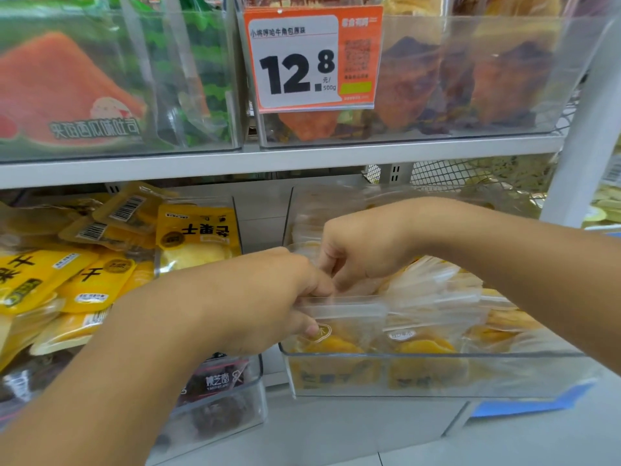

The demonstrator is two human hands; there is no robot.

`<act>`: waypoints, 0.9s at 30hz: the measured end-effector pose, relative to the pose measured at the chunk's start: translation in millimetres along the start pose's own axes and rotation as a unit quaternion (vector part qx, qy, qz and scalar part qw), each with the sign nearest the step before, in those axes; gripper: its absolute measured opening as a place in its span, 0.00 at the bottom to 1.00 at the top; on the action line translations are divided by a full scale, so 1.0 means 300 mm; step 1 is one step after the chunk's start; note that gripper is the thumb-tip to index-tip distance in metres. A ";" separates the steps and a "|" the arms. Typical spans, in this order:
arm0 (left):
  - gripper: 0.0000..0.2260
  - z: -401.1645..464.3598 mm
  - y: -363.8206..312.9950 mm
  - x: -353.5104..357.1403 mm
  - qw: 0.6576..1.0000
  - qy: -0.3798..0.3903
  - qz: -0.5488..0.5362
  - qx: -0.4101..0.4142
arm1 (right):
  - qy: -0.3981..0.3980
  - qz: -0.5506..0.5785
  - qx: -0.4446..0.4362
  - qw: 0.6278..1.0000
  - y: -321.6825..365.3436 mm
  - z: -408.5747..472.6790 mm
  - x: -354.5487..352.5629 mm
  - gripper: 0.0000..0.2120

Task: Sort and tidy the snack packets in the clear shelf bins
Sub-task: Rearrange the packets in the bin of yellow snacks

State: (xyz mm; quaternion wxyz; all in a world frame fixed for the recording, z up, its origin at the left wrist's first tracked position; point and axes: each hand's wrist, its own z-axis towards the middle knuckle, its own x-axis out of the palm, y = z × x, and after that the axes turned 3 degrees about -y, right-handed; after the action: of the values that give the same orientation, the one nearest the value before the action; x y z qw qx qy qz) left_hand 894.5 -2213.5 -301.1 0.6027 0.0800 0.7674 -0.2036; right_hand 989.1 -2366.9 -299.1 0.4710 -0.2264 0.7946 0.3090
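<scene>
Shop shelving filled the frame, white boards [302, 158] carrying clear bins, with an orange price tag [311, 58] up top centre. Down at lower right sat the clear bin [437, 375] of see-through mango packets [420, 334], and both hands were in it! The left hand [268, 297] had its fingers curled over the top edge of the front packet [342, 317], thumb pinching the face below. The right hand [359, 250], just behind, was bent down with fingertips pinching among the packet tops, though exactly which one I couldn't tell. By the look of it, the step was squaring up that front row so the packets stood in line. Next, I'd judge, called for pulling the front packet upright and pressing the loose, tilted ones at the right back level. Yellow packets [198, 237] lay jumbled at middle left, untouched.
</scene>
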 end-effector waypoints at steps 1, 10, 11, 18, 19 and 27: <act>0.12 0.001 0.001 0.000 1.000 -0.013 0.004 0.003 | -0.005 -0.021 -0.010 1.000 0.008 0.010 0.008 0.07; 0.08 0.016 0.006 -0.002 0.996 -0.088 0.005 0.025 | -0.267 0.106 -0.120 0.950 0.002 0.019 0.056 0.27; 0.08 0.023 0.010 0.001 0.995 -0.096 0.007 0.022 | -0.276 0.108 -0.126 0.947 0.002 0.026 0.067 0.27; 0.11 0.055 0.017 0.012 0.989 -0.145 0.013 -0.008 | -0.169 0.036 -0.067 0.983 0.007 -0.007 0.050 0.18; 0.10 0.058 0.018 0.015 0.988 -0.152 0.016 -0.014 | -0.165 0.037 -0.067 0.983 0.007 -0.033 0.047 0.15; 0.19 0.099 0.041 0.014 0.980 -0.183 -0.010 -0.081 | -0.339 -0.087 0.048 0.936 -0.121 -0.294 0.087 0.14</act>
State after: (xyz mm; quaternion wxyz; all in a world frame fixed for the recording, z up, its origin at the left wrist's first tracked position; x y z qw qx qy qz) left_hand 924.5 -2215.1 -313.5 0.7351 -0.0150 0.6591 -0.1580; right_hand 947.5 -2456.4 -300.1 0.7475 -0.1534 0.5790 0.2872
